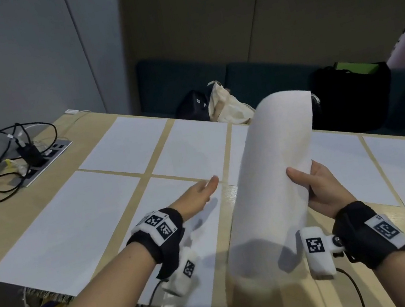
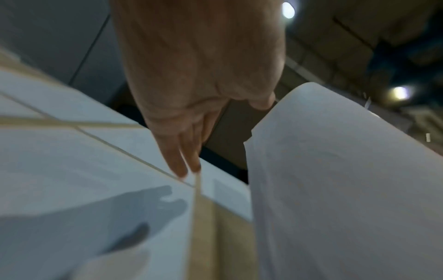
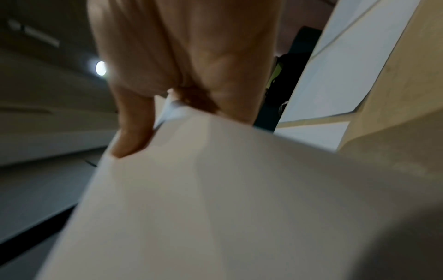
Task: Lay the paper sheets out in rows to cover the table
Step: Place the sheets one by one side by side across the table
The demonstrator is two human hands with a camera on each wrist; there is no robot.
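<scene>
Sheets flat: seven on the wooden table (image 1: 276, 300), two rows, thin gaps between.
Held sheet (image 1: 274, 167): one, white, blank, bowed over, raised above the near row's gap.
Right hand (image 1: 321, 189): thumb and fingers pinch held sheet's right edge.
Left hand (image 1: 198, 194): fingers straight, loose, low over near-row sheet (image 1: 200, 240)'s far corner.
Beyond: black bag (image 1: 348, 97), cables (image 1: 7, 160).

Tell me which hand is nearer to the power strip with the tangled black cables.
Left. The left hand hovers open over the laid sheets, on the power strip's side; the right hand grips the curled paper stack farther away.
</scene>
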